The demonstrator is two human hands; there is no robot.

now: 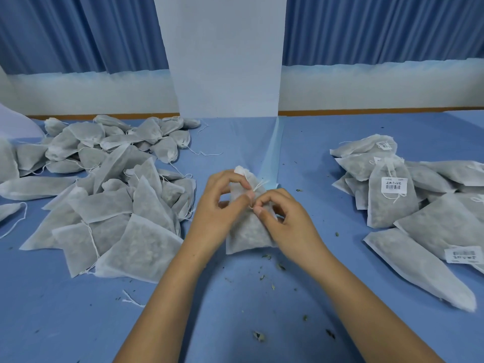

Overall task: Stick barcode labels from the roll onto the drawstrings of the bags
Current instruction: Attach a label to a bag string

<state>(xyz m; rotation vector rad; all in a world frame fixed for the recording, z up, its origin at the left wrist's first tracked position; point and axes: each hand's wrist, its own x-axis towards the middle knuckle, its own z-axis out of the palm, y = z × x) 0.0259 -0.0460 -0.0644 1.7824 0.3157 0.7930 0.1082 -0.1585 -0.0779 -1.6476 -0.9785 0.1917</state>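
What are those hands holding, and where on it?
The left hand and right hand pinch the drawstring near the neck of the middle bag.

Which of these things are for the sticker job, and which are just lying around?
For the job: the bag between the hands; its drawstring, pinched by the left hand and right hand; the unlabelled pile on the left; the labelled pile on the right. The label roll is not in view.
Just lying about: leaf crumbs, a loose thread, the blue curtains.
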